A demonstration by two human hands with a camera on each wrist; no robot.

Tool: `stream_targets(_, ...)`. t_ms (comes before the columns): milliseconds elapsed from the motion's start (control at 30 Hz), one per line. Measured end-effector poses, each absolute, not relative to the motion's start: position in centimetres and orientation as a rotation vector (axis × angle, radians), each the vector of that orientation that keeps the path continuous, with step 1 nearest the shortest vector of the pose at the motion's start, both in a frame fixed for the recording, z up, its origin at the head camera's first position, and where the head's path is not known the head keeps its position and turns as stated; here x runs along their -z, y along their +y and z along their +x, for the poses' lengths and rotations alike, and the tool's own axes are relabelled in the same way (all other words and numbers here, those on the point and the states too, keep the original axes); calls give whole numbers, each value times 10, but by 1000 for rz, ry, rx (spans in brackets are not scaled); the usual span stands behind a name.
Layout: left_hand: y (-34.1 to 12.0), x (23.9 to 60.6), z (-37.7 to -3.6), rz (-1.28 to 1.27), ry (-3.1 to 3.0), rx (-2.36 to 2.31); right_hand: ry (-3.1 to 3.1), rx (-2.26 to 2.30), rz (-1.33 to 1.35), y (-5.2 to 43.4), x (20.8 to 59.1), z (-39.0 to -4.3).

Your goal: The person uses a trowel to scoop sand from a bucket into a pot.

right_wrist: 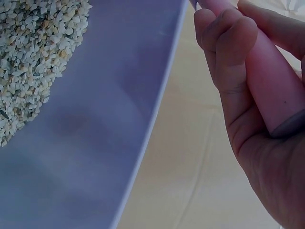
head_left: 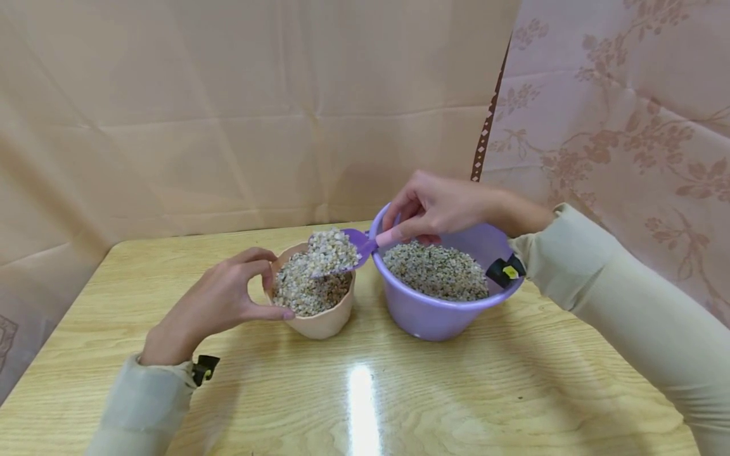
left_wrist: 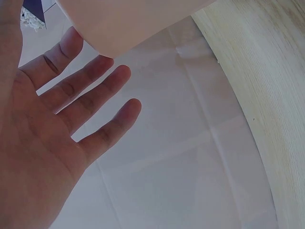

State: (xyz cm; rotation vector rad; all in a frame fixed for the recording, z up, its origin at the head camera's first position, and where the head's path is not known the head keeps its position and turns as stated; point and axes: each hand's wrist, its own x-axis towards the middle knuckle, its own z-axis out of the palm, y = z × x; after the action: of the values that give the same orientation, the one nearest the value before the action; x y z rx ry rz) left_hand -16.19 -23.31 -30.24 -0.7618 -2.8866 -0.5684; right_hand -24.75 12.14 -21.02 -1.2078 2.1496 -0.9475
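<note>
My left hand (head_left: 272, 286) holds a small peach pot (head_left: 322, 323) by its rim, thumb on the near side and index finger curled over the far side; the pot is full of pale gravel (head_left: 302, 291). In the left wrist view the other fingers (left_wrist: 95, 90) lie fairly straight beside the pot's wall (left_wrist: 128, 24). My right hand (head_left: 422, 218) grips the pink handle (head_left: 389, 237) of a purple scoop (head_left: 342, 250), heaped with gravel and hovering over the pot. The right wrist view shows fingers (right_wrist: 228, 62) wrapped round that handle (right_wrist: 271, 81).
A purple bucket (head_left: 439, 313) of gravel (head_left: 436, 271) stands right of the pot, under my right hand; its wall (right_wrist: 95, 133) fills the right wrist view. Both sit on a pale wooden table (head_left: 456, 392). Beige and floral cloth hangs behind.
</note>
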Motion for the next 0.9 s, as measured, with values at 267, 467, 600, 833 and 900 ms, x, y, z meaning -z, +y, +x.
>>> stream_targets(267, -233, 303, -163, -765, -2885, 568, 2162, 933, -1214, 118, 212, -250)
stream_targets(467, -233, 304, -162, -755, -2895, 585, 2184, 884, -1227, 115, 213, -251)
stream_targets(600, -233, 305, -163, -755, -2887, 593, 2199, 864, -1220, 112, 210, -250)
stream_targets(833, -233, 305, -162, -763, -2874, 588, 2235, 811, -1175, 106, 205, -248)
stream_targets(900, -233, 305, -162, -761, -2874, 589, 2239, 800, -1169, 105, 204, -247)
